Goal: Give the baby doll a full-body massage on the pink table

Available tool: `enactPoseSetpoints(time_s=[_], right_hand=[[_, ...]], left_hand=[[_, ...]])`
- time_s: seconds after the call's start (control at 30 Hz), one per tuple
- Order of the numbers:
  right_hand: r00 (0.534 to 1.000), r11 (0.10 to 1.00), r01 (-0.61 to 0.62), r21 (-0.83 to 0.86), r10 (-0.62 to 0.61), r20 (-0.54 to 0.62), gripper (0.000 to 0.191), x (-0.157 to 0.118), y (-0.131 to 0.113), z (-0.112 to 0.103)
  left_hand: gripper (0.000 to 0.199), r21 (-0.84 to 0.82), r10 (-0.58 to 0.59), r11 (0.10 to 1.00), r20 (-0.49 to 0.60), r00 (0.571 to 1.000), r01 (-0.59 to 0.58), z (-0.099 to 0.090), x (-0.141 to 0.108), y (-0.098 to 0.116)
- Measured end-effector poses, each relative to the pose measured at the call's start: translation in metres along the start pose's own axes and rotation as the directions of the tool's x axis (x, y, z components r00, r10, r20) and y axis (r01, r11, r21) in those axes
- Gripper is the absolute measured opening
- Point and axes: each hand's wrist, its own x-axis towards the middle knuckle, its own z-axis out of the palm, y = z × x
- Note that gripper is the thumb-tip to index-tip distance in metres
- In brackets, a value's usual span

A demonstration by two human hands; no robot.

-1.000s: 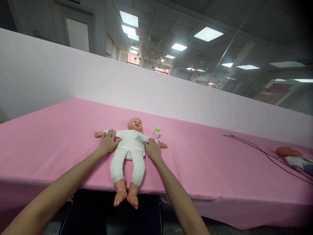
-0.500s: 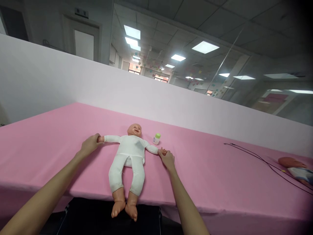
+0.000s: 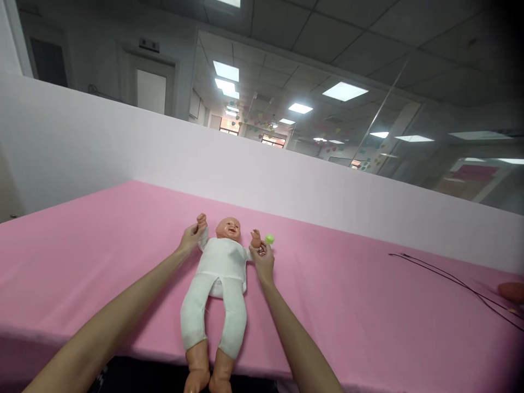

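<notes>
A baby doll (image 3: pixel 224 265) in a white cloth suit lies on its back on the pink-covered table (image 3: pixel 347 316), head toward the wall and feet at the front edge. My left hand (image 3: pixel 191 238) is closed round the doll's arm on the left, near the wrist, with the doll's hand sticking up above my fingers. On the other side, my right hand (image 3: pixel 263 260) grips the doll's other arm near the wrist. Both doll arms are bent up beside its head. A small bottle's green cap (image 3: pixel 269 239) shows just behind my right hand, which hides most of the bottle.
A thin black cable (image 3: pixel 442 277) runs across the table at the right. At the right edge, part of another doll (image 3: pixel 511 291) is visible. A low white wall (image 3: pixel 286 180) with glass above it borders the table's far side.
Both hands have moved inward and toward the doll's head, bringing its arms from stretched out sideways to bent up. The view has shifted slightly, and my right hand now covers most of the bottle.
</notes>
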Motion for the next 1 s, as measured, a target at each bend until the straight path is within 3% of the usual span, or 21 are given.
enactPoseSetpoints(time_s=[0.07,0.27,0.47,0.6,0.67,0.73,0.8,0.9,0.97,1.0], right_hand=[[1.0,0.998,-0.017,-0.053,0.018,0.007,0.05,0.013,0.002,0.011],[0.961,0.907,-0.236,-0.349,0.27,0.051,0.046,0.039,0.02,0.029],[0.932,0.927,-0.308,-0.212,0.339,0.129,0.04,0.045,0.024,0.028],[0.933,0.951,-0.308,-0.008,0.304,0.194,0.046,0.035,0.022,0.008],[0.917,0.932,-0.319,0.173,0.257,0.303,0.055,0.026,0.021,-0.009],[0.891,0.902,-0.321,0.287,0.186,0.414,0.063,0.018,0.022,-0.026],[0.857,0.924,-0.286,0.253,0.129,0.498,0.057,0.012,0.022,-0.04],[0.765,0.969,-0.222,0.112,0.103,0.635,0.033,0.008,0.021,-0.052],[0.72,0.975,-0.209,0.074,0.103,0.686,0.029,0.006,0.02,-0.055],[0.726,0.975,-0.211,0.075,0.105,0.68,0.03,0.006,0.019,-0.055]], left_hand=[[0.059,0.115,-0.07,0.991,0.042,0.997,0.065,0.008,0.012,-0.007],[0.052,0.31,-0.257,0.915,-0.044,0.965,0.258,0.016,0.041,-0.024],[0.044,0.31,-0.294,0.91,0.012,0.956,0.276,0.017,0.035,-0.025],[0.044,0.079,-0.182,0.982,0.198,0.963,0.169,-0.007,0.013,-0.02],[0.046,-0.061,-0.061,0.995,0.304,0.951,0.083,-0.025,0.003,-0.018],[0.033,-0.056,0.002,0.998,0.399,0.917,0.022,-0.041,-0.005,-0.015],[0.018,0.034,0.017,0.999,0.495,0.869,-0.039,-0.051,-0.008,-0.012],[0.021,0.143,0.008,0.983,0.6,0.8,-0.117,-0.055,-0.011,-0.008],[0.023,0.161,0.004,0.978,0.622,0.783,-0.132,-0.055,-0.012,-0.005],[0.023,0.148,0.005,0.981,0.617,0.787,-0.122,-0.054,-0.013,-0.003]])
